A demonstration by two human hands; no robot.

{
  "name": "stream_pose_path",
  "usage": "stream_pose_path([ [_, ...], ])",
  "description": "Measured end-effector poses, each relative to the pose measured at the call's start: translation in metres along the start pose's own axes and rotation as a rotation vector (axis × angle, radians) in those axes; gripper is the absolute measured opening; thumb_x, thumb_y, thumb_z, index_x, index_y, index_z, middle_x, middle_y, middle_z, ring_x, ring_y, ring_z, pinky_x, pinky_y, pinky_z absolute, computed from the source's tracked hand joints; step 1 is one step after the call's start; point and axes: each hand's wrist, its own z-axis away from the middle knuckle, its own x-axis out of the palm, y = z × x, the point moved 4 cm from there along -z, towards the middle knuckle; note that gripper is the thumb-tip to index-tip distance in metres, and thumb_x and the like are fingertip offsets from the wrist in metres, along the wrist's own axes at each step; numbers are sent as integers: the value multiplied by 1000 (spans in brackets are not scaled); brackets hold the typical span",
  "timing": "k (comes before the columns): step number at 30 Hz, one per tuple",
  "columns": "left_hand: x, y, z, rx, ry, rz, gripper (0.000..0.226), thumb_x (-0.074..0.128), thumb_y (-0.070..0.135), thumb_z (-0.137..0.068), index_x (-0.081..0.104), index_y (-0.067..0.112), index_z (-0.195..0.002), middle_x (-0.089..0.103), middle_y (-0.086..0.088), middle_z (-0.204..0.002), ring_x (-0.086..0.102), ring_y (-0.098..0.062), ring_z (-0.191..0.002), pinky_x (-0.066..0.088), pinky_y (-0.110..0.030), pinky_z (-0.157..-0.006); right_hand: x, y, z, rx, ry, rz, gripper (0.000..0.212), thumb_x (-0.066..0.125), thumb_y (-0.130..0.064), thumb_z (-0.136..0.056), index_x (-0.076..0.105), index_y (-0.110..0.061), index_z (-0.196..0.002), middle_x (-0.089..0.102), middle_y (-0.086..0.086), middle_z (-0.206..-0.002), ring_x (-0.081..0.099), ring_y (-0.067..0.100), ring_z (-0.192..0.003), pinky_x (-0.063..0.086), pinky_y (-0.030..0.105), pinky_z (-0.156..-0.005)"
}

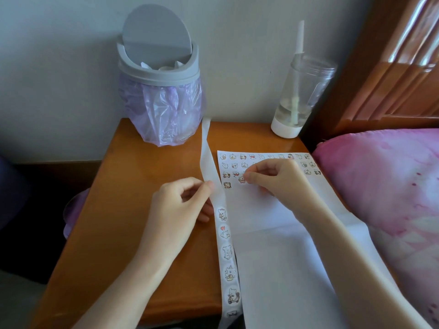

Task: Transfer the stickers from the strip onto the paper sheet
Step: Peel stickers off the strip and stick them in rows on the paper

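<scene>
Counts: 1 backing strip (209,162), 1 paper sheet (273,257), 1 bin (158,74), 1 tumbler (301,96). The strip runs from beside the bin, along the sheet's left edge, and off the near edge of the wood table (142,186). Its far part is bare. Its near part carries 5 stickers (226,251) in full view, plus a 6th cut off at the bottom.

The sheet lies flat on the table's right side w/ more stuck in rows at its far end. Top row has approx. 10. Rows 2 and 3 are partly hidden by R hand (275,176), so no full count. Row 4 has 1 at the left.

L hand (175,210) pinches the strip btw thumb and forefinger, just above the first one on it. R hand's thumb and forefinger tips pinch 1 sticker (241,179) at the sheet, beside the row-4 one; can't tell if it's stuck down.

Containers: the gray bin has a tilted swing lid and a purple bag liner (164,108), w/ white crumpled scraps inside. The clear tumbler, white base, holds a straw (299,36) and a little clear liquid.
</scene>
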Motion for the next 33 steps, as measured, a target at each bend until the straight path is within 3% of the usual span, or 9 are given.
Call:
stream_pose_path([
  [5, 1, 1, 0, 3, -6, 0, 20, 60, 25, -91, 73, 18, -77, 71, -2, -63, 66, -13, -55, 50, -15, -50, 4, 2, -2, 21, -19, 0, 4, 73, -13, -80, 73, -15, -77, 72, 5, -78, 52, 13, -60, 38, 16, -52],
  [8, 1, 1, 0, 9, -7, -4, 20, 60, 25, -91, 72, 18, -78, 71, -2, -63, 66, -12, -55, 50, -14, -49, 6, 4, -2, 16, -8, 7, 6, 74, -12, -79, 72, -16, -75, 72, 3, -74, 55, 13, -64, 38, 12, -48],
  [17, 0, 1, 0, 4, -3, -7, 21, 59, 25, -91, 72, 18, -76, 70, -2, -63, 65, -11, -53, 51, -15, -50, 11, 7, -3, -29, 48, 69, 12, 73, -13, -78, 70, -21, -70, 64, -9, -64, 49, -6, -45, 35, 15, -52],
  [22, 0, 2, 0, 9, -3, -19, 21, 59, 25, -91, 71, 18, -76, 70, 0, -62, 65, -9, -52, 48, -12, -48, 12, 9, -4, -47, 81, 113, 17, 72, -14, -78, 67, -26, -67, 63, -11, -61, 48, -6, -44, 36, 19, -53],
  [30, 1, 4, 2, 5, -2, -6, 21, 59, 23, -92, 71, 17, -75, 69, -1, -62, 64, -7, -51, 45, -9, -47, 10, 10, -5, -38, 64, 88, 13, 73, -13, -77, 69, -22, -69, 64, -10, -63, 48, -8, -44, 33, 8, -45],
  [33, 1, 4, 1, 3, 1, -3, 21, 60, 23, -91, 71, 17, -75, 69, -1, -61, 64, -7, -51, 44, -10, -46, 11, 11, -6, -34, 61, 96, 13, 73, -14, -77, 69, -22, -68, 63, -11, -62, 48, -6, -44, 34, 14, -50],
])
